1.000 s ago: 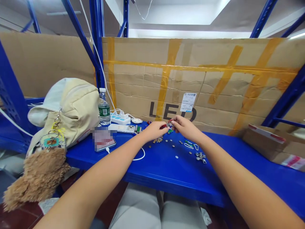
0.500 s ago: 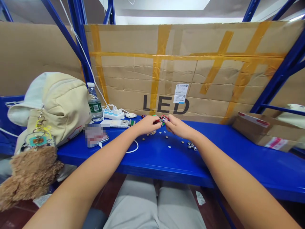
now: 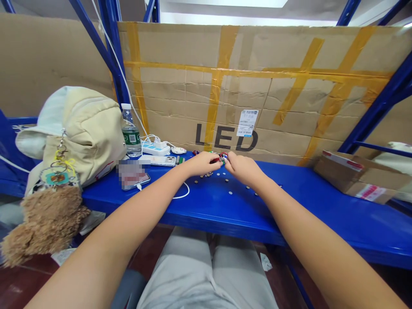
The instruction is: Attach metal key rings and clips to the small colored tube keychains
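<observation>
My left hand [image 3: 203,164] and my right hand [image 3: 243,168] meet over the blue table. Both are closed on a small red and silver piece [image 3: 223,158] at their fingertips. Fingers cover much of it, so its exact kind does not show. Small round discs [image 3: 230,192], silver and brownish, lie scattered on the table below the hands. More small coloured bits [image 3: 195,152] sit just behind my left hand. My right wrist hides most of a shiny metal part on the table.
On the left are a cream bag [image 3: 93,128], a water bottle [image 3: 131,135], a white power strip [image 3: 156,148], two phones [image 3: 157,160] [image 3: 133,176] and a white cable [image 3: 184,195]. An open carton [image 3: 357,176] stands right. A large cardboard sheet [image 3: 180,94] backs the blue table [image 3: 309,201].
The view has shifted slightly. Both hands stay together on the red and silver piece, and my right hand has turned a little. The shiny metal part has become mostly covered by my right wrist.
</observation>
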Motion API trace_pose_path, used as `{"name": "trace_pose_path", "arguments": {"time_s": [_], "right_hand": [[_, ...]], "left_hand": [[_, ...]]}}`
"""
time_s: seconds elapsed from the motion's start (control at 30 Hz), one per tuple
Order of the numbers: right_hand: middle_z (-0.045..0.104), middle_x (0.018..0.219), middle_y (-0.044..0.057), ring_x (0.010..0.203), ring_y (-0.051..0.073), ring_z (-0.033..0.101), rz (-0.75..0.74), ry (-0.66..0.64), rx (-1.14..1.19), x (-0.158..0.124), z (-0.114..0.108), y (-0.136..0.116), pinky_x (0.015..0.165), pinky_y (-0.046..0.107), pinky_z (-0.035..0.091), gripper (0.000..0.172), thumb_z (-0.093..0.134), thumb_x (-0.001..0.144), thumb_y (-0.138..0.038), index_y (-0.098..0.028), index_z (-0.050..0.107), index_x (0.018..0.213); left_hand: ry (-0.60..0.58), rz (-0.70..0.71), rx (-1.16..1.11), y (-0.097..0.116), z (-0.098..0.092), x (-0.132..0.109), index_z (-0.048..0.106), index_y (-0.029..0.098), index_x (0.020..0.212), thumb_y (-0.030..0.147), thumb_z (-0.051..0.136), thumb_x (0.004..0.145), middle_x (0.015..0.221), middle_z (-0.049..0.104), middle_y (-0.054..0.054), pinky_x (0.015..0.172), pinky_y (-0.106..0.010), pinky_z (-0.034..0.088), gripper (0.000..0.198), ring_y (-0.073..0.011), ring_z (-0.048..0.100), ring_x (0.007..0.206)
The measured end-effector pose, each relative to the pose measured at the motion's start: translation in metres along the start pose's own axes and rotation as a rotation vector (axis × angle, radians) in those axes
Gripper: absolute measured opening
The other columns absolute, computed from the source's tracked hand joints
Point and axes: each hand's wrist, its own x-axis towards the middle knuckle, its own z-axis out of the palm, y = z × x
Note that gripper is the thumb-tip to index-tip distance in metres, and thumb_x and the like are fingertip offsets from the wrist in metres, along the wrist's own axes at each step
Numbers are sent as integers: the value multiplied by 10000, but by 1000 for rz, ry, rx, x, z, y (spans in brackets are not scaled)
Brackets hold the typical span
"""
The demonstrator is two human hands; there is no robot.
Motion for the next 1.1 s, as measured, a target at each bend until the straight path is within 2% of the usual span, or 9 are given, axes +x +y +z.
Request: {"name": "trace_pose_path", "arguments": {"time_s": [0.17, 0.3, 0.4, 0.5, 0.57, 0.63, 0.8, 0.93, 1.1], "right_hand": [[702, 977, 157, 860, 273, 660, -28, -8, -4, -3, -4, 3, 640, 290, 351, 298, 290, 986, -335, -146, 483, 1112], [697, 971, 151, 840, 266, 643, -13, -5, 40, -3, -3, 3, 620, 288, 332, 287, 296, 978, -335, -155, 494, 1084], [685, 950, 140, 813, 243, 617, -5, 21, 177, 1, 4, 4, 618, 282, 336, 247, 293, 970, -314, -174, 494, 998], [660, 883, 107, 761, 210, 575, -5, 114, 398, 7, 12, 12, 632, 278, 366, 253, 256, 976, -330, -200, 461, 905], [631, 809, 68, 709, 189, 541, -27, 139, 524, 8, 15, 19, 631, 276, 384, 285, 225, 982, -365, -218, 436, 859], [617, 789, 52, 697, 182, 527, -67, 137, 568, 5, 14, 23, 631, 274, 393, 290, 229, 979, -387, -225, 426, 841], [665, 914, 106, 779, 221, 587, -101, 78, 349, -8, 2, 14, 640, 281, 370, 252, 276, 972, -367, -196, 460, 981], [697, 953, 145, 813, 258, 633, -71, -1, 71, -13, -5, 0, 643, 289, 339, 282, 270, 983, -334, -160, 462, 1098], [708, 965, 174, 861, 284, 661, -103, -8, -109, -12, -4, -4, 670, 300, 348, 355, 244, 996, -363, -129, 468, 1141]], "left_hand": [[-40, 11, -60, -3, -5, -1, 465, 172, 670, 386, 438, 855, 641, 475, 23, 589, -254, 284, 284, -114, 413, 614], [-19, -15, -88, -4, -8, -3, 500, 171, 693, 388, 445, 851, 654, 503, 18, 590, -255, 293, 275, -120, 439, 622], [-50, 61, -50, 0, -5, -3, 505, 172, 645, 314, 496, 807, 604, 497, 25, 568, -258, 280, 216, -113, 426, 576], [-140, 144, 1, 4, 2, -1, 519, 175, 597, 224, 551, 732, 562, 502, 25, 551, -271, 275, 147, -112, 419, 534], [-172, 147, 9, 5, 7, 1, 528, 177, 594, 225, 562, 729, 561, 513, 19, 546, -278, 280, 148, -117, 424, 524], [-144, 107, 4, 3, 9, 2, 520, 179, 600, 264, 546, 763, 576, 528, 9, 547, -281, 285, 186, -124, 428, 526], [-67, 7, 32, -2, 6, 1, 459, 184, 605, 313, 473, 812, 611, 538, -5, 558, -282, 276, 245, -133, 428, 548], [-122, -45, 26, 1, 3, -1, 435, 189, 607, 295, 470, 792, 590, 487, 5, 557, -283, 265, 216, -133, 406, 543], [-175, -112, -21, 3, 0, -1, 409, 196, 577, 301, 498, 764, 559, 450, 11, 562, -292, 263, 232, -138, 390, 535]]}}
